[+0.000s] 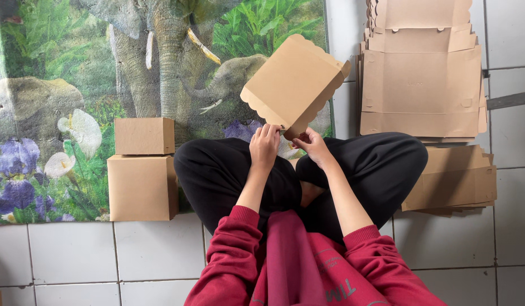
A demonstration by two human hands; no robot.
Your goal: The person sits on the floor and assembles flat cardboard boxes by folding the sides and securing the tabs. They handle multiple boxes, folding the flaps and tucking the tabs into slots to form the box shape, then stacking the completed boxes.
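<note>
While the person sat cross-legged, the left hand (264, 145) and right hand (311, 144) gripped the scalloped cardboard box blank (293, 82). Fingers pinched its lower corner. Two folded boxes (142, 170) stood nearby.

Two folded boxes (142, 170) block the left, flat cardboard stacks (421, 73) the right — bare tiles (75, 255) lower left lie open.

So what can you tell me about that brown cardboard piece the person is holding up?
The cardboard piece is plain brown board, a partly folded box blank with scalloped edges and a small flap at its upper right corner. It is held tilted above the person's crossed legs, in front of the elephant-print mat. The left hand and right hand both pinch its lower corner; nothing else touches it.
</note>
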